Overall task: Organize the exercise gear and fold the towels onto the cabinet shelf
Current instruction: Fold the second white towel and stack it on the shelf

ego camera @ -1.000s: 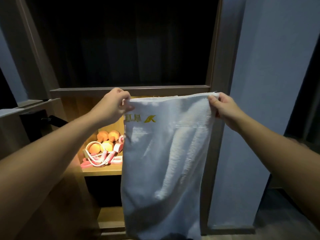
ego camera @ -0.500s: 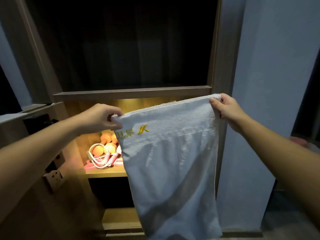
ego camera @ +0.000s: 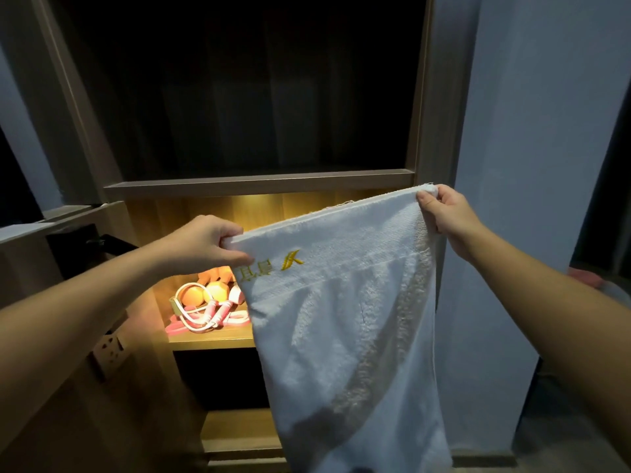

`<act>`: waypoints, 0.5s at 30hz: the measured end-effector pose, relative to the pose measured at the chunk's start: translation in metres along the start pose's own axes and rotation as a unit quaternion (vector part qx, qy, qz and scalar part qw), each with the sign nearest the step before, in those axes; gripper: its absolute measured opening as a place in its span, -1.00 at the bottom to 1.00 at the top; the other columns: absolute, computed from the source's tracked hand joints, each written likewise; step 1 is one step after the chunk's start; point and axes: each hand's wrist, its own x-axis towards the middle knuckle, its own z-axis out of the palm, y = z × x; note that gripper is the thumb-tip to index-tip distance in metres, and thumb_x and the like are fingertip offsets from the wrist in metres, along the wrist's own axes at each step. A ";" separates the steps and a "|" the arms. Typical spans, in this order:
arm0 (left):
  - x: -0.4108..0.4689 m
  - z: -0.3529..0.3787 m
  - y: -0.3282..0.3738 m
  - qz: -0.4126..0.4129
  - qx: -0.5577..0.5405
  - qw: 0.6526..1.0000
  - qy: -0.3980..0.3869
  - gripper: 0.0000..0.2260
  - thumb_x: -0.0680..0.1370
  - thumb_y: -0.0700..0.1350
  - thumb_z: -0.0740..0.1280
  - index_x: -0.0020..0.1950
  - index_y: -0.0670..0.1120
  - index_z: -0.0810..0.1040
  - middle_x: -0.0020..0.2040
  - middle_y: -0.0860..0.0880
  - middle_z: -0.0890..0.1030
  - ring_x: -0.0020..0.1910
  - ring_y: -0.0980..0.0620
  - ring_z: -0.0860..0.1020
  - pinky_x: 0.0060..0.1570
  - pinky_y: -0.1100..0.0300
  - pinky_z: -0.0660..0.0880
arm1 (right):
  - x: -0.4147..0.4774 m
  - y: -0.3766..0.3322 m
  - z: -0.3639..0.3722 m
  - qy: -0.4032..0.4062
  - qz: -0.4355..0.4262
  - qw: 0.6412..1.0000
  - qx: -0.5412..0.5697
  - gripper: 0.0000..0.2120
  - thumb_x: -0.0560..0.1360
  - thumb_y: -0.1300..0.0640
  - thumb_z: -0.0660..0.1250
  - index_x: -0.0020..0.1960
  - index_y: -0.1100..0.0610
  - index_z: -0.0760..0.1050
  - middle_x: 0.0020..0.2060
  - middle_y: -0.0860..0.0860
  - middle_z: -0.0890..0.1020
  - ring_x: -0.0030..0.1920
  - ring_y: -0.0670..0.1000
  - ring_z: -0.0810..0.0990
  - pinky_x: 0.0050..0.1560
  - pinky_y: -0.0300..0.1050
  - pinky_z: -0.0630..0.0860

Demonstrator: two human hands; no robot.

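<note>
Between the left hand [ego camera: 208,244] and right hand [ego camera: 447,213], each pinching a top corner, a white terry towel with yellow embroidery [ego camera: 341,319] hangs spread, likely to square it for folding. Under the left hand, pink-and-orange exercise gear [ego camera: 205,312] lies on the lit wooden shelf [ego camera: 211,341].

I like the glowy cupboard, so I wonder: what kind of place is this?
Probably a room at home, maybe a bedroom: a tall wooden cabinet with a lit shelf, orange dumbbells and a pink skipping rope on it, and a white towel.
</note>
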 end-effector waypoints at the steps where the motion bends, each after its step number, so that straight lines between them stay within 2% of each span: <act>1: 0.003 0.001 0.003 0.016 -0.004 0.999 0.039 -0.84 0.47 -0.01 0.46 -0.21 -0.05 0.57 -0.29 -0.01 0.57 -0.33 0.04 0.55 -0.43 0.34 0.43 | 0.002 -0.003 0.003 -0.002 -0.002 1.000 -0.005 -0.81 0.62 -0.03 0.23 0.05 0.08 0.47 -0.03 0.00 0.58 0.00 0.00 0.55 -0.01 -0.03 0.50; 4: 0.007 -0.004 0.010 0.040 -0.017 0.994 0.102 -0.84 0.48 -0.02 0.45 -0.25 0.00 0.53 -0.30 0.05 0.55 -0.32 0.14 0.56 -0.44 0.38 0.43 | 0.005 -0.015 0.012 -0.018 -0.026 0.999 -0.021 -0.85 0.60 -0.04 0.26 -0.04 0.03 0.48 -0.07 -0.03 0.60 -0.09 -0.07 0.56 -0.13 -0.15 0.49; 6: 0.004 -0.017 0.007 0.028 -0.012 0.995 0.096 -0.85 0.41 0.04 0.42 -0.23 0.00 0.55 -0.28 0.05 0.57 -0.29 0.25 0.58 -0.45 0.41 0.43 | 0.008 -0.016 0.007 -0.002 -0.037 0.999 -0.026 -0.85 0.59 0.00 0.31 -0.13 0.01 0.48 -0.21 -0.05 0.57 -0.24 -0.10 0.52 -0.26 -0.20 0.42; 8: 0.001 -0.031 0.000 0.002 0.000 0.996 0.094 -0.79 0.36 0.09 0.39 -0.21 -0.04 0.57 -0.25 0.03 0.60 -0.28 0.23 0.59 -0.47 0.40 0.44 | 0.009 -0.014 -0.001 0.001 -0.033 0.999 -0.041 -0.83 0.58 0.01 0.32 -0.16 0.02 0.47 -0.31 -0.07 0.52 -0.35 -0.12 0.45 -0.32 -0.21 0.38; 12: -0.001 -0.037 -0.004 -0.013 0.029 0.998 0.047 -0.73 0.31 0.14 0.41 -0.18 -0.04 0.59 -0.24 0.04 0.62 -0.26 0.25 0.60 -0.45 0.37 0.46 | 0.011 -0.008 -0.003 -0.006 -0.027 0.998 -0.050 -0.83 0.57 -0.01 0.33 -0.16 0.02 0.47 -0.35 -0.08 0.52 -0.44 -0.20 0.46 -0.43 -0.30 0.40; 15: -0.006 -0.033 -0.001 -0.011 -0.011 1.000 0.011 -0.69 0.27 0.17 0.43 -0.17 -0.03 0.61 -0.23 0.05 0.62 -0.21 0.16 0.62 -0.37 0.32 0.55 | 0.010 -0.003 -0.003 -0.005 -0.019 0.998 -0.052 -0.83 0.57 0.00 0.34 -0.16 0.02 0.49 -0.38 -0.13 0.56 -0.45 -0.21 0.48 -0.48 -0.31 0.40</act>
